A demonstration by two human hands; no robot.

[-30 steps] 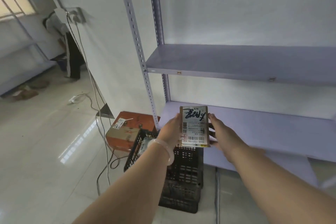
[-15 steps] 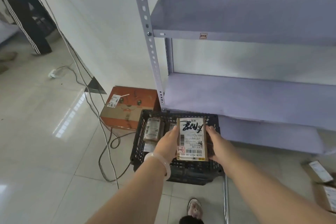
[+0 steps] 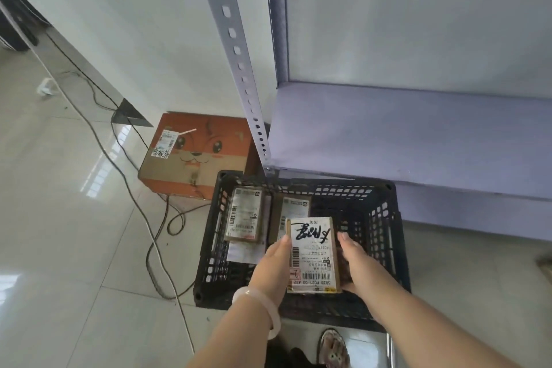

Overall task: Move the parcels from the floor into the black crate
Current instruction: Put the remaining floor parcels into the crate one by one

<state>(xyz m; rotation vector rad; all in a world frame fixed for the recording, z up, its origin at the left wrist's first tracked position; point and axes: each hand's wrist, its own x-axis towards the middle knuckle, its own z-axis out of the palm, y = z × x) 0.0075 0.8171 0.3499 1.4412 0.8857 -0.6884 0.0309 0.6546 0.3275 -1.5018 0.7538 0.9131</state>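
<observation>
parcel (image 3: 312,254): label up, between both hands, over the crate (image 3: 382,227)
left hand (image 3: 273,266): grips its left edge
right hand (image 3: 357,263): grips its right edge
other parcels (image 3: 245,213): in crate, beyond left hand

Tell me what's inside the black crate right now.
Inside the black crate: a left parcel, a white packet at its near end, and a middle parcel. The held parcel, between left hand and right hand, hides the rest.
</observation>
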